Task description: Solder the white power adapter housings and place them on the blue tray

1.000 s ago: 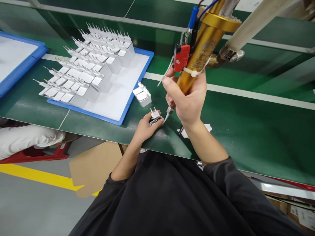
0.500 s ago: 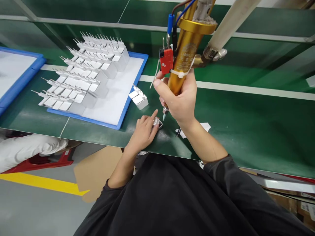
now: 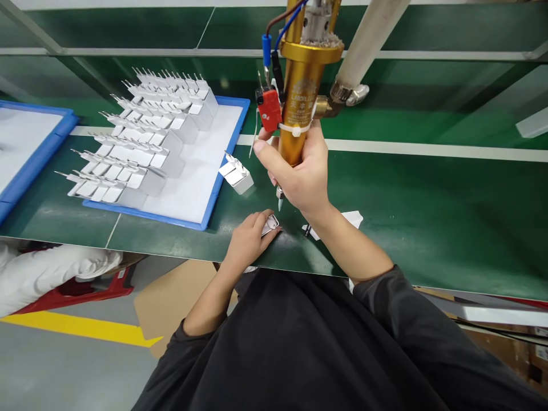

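My right hand (image 3: 302, 177) is wrapped around a gold glue dispenser (image 3: 299, 91), which has a red switch (image 3: 269, 108) strapped to its side. The dispenser's pale nozzle points down just above the bench. My left hand (image 3: 245, 241) rests low on the green bench, its fingers closed on a small white plug piece (image 3: 269, 224) with an oval rim facing up. The nozzle hangs a little above and to the right of that piece, apart from it. One white charger with pins (image 3: 237, 174) stands between my left hand and the tray.
A blue-rimmed tray (image 3: 233, 137) at left holds rows of white pinned chargers (image 3: 141, 142). Another blue-rimmed tray (image 3: 71, 123) lies farther left. A white scrap with a black strip (image 3: 353, 218) lies by my right forearm. A pale pipe (image 3: 372, 45) joins the dispenser.
The plug piece under my left fingers has been turned: its pins showed before, and now its oval rim faces up. My right hand keeps its grip on the dispenser; the view has shifted slightly.
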A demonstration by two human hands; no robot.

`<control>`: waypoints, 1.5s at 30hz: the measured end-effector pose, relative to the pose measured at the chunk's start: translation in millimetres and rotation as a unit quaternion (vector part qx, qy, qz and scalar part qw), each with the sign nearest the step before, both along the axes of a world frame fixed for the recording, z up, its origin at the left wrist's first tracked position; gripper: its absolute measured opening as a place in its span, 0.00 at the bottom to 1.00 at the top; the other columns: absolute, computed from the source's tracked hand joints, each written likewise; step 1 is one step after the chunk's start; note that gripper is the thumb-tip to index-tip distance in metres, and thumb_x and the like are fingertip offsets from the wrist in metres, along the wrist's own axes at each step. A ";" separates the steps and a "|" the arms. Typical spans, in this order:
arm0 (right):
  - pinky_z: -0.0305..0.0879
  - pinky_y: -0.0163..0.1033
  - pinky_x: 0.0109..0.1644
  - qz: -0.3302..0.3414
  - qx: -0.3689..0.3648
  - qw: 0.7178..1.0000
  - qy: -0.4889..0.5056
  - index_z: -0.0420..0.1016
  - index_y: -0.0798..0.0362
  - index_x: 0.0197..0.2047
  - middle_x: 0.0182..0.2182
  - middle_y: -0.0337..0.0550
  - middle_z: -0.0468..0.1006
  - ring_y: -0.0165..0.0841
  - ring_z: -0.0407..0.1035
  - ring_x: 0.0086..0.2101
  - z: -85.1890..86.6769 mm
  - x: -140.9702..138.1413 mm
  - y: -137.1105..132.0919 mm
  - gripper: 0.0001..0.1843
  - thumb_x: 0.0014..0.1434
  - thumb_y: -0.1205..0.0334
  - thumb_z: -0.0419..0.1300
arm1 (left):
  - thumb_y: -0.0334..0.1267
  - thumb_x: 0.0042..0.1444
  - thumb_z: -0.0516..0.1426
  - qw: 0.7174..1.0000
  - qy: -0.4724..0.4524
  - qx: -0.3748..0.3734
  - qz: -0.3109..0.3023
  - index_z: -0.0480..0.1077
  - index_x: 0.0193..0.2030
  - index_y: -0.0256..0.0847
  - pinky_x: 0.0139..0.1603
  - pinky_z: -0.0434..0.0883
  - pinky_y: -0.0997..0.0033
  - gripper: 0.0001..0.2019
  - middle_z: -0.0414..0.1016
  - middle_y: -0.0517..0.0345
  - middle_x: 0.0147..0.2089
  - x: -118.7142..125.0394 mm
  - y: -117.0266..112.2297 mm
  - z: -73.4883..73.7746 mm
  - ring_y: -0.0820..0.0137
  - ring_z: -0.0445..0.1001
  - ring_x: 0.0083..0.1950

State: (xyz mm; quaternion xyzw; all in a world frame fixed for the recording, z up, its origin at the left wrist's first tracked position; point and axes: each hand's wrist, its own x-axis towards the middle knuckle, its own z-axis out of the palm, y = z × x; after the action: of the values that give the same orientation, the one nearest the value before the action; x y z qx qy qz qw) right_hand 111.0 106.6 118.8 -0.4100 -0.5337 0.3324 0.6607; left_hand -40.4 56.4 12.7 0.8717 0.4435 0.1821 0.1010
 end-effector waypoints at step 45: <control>0.66 0.37 0.32 -0.001 0.010 0.999 0.051 0.62 0.49 0.40 0.33 0.36 0.73 0.24 0.65 0.26 -13.9 10.6 14.8 0.18 0.54 0.51 0.64 | 0.55 0.45 0.64 0.961 -0.203 -0.129 0.136 0.55 0.66 0.40 0.61 0.65 0.47 0.44 0.67 0.43 0.57 -25.9 111.5 21.2 0.49 0.66 0.61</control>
State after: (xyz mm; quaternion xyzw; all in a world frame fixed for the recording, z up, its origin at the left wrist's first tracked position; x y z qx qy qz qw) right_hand 121.6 121.3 104.9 -0.3863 -0.5021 0.3472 0.6914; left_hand -66.3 167.9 34.0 0.7273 0.5480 0.3086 0.2750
